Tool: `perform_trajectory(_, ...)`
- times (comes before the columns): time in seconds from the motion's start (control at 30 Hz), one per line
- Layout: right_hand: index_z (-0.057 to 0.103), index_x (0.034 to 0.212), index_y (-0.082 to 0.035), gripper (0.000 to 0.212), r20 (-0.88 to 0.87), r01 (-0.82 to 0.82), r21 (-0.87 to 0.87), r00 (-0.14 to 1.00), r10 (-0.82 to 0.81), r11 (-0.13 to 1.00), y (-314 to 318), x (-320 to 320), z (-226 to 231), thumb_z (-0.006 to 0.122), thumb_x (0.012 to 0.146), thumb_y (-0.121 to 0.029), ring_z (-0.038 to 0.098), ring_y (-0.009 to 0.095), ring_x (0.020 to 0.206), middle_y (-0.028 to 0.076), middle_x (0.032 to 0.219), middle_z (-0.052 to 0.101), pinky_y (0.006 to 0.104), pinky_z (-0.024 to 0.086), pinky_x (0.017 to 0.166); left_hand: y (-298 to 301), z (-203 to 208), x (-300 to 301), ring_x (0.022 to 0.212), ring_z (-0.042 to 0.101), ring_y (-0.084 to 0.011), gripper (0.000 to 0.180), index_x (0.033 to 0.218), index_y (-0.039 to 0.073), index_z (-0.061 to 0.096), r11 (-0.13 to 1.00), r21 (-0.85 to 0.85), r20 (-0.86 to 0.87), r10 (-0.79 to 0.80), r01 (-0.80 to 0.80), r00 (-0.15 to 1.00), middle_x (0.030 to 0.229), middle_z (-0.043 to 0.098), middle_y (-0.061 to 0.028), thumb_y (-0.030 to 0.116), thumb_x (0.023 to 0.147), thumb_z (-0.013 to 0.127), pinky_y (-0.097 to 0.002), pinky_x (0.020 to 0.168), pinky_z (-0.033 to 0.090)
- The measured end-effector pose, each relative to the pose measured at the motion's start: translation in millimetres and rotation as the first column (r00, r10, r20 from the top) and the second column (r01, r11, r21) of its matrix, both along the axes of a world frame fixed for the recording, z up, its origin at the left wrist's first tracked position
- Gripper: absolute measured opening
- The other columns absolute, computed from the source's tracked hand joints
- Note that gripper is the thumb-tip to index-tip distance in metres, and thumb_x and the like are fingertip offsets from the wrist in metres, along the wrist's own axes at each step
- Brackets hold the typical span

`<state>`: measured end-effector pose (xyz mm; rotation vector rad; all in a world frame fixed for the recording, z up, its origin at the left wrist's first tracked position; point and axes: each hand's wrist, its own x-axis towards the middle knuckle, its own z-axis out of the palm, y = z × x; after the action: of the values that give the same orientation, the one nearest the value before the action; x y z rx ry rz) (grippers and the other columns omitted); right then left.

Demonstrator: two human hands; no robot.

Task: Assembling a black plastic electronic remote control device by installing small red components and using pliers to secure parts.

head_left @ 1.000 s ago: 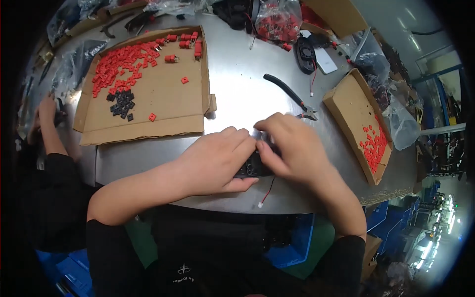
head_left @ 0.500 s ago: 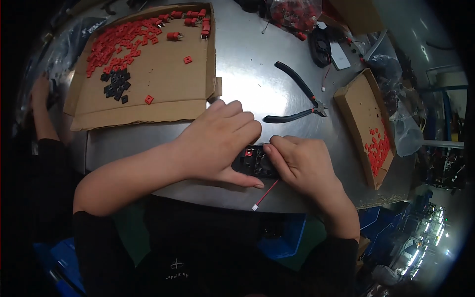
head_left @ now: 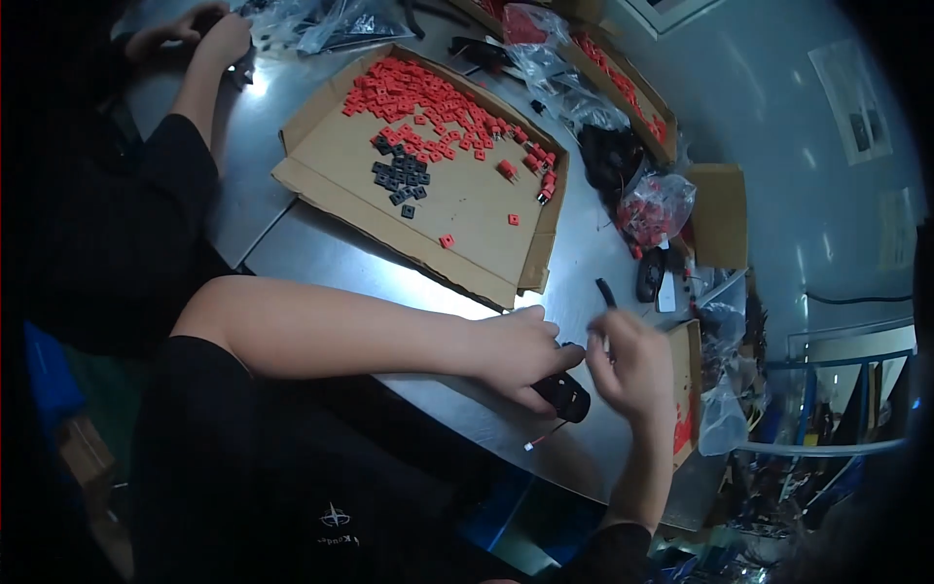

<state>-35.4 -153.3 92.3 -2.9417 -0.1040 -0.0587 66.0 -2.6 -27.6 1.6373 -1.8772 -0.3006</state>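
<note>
Your right hand (head_left: 630, 362) has lifted off the small black part (head_left: 562, 394) since half a second ago; its fingers are loosely curled, holding nothing I can make out. Your left hand (head_left: 520, 352) still pinches the glossy part on the metal table (head_left: 321, 255), at five o'clock from the flat cardboard tray (head_left: 457, 209).

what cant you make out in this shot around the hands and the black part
Head view only:
- Black part: mostly covered by the left hand; its shape stays unclear.
- Right hand: motion-blurred, so whether its fingers pinch anything is unreadable.
- Thin wire: too small to see where it joins.
- Small cardboard tray: partly hidden behind the right hand.
- Co-worker's hands: cut off by the top edge.
</note>
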Motion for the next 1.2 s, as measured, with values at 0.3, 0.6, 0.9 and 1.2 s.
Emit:
perform_trajectory(0.3,0.067,0.107,-0.001,0.023,-0.104,-0.368,0.205,0.913,0.394,0.907,78,133,-47,0.074,0.087,-0.01,0.072,0.03,0.088,0.015,0.097,0.067,0.0398,0.057,0.079,-2,-4,-10,0.122,0.061,-0.0423,0.079,0.14,-0.003,0.049,0.989,-0.13,-0.209,-0.1,0.074,0.973,0.122,0.068,-0.0258,0.054,0.089,0.072,-0.0484,0.107,0.045)
perform_trajectory(0.6,0.063,0.104,0.0,0.021,0.02,0.155,0.52,0.981,-0.194,0.84,-34,18,-13,0.071,0.085,0.005,0.065,0.011,0.089,0.004,0.097,0.067,0.0257,0.053,0.081,-6,-10,-5,0.094,0.067,-0.0358,0.075,0.124,0.0,0.054,0.99,-0.123,0.075,0.071,-0.061,0.995,0.091,0.069,-0.0188,0.064,0.088,0.068,-0.0451,0.09,0.044)
perform_trajectory(0.9,0.069,0.095,-0.001,0.016,0.112,0.075,0.148,0.989,-0.092,0.986,-67,-76,-64,0.076,0.081,0.004,0.069,0.019,0.085,0.011,0.096,0.07,0.031,0.056,0.075,-7,10,-6,0.086,0.064,-0.0327,0.066,0.107,0.002,0.054,0.999,0.037,0.033,0.017,-0.018,0.999,0.081,0.064,-0.0148,0.065,0.089,0.067,-0.0416,0.083,0.043)
perform_trajectory(1.2,0.072,0.098,-0.002,0.026,0.246,-0.102,0.371,0.969,0.008,0.923,-9,-69,-58,0.08,0.075,0.006,0.072,0.025,0.088,0.011,0.1,0.071,0.033,0.058,0.077,-6,16,-4,0.087,0.062,-0.0299,0.062,0.105,0.005,0.055,0.997,0.078,0.025,0.016,-0.018,1.0,0.084,0.063,-0.013,0.06,0.085,0.073,-0.0409,0.084,0.041)
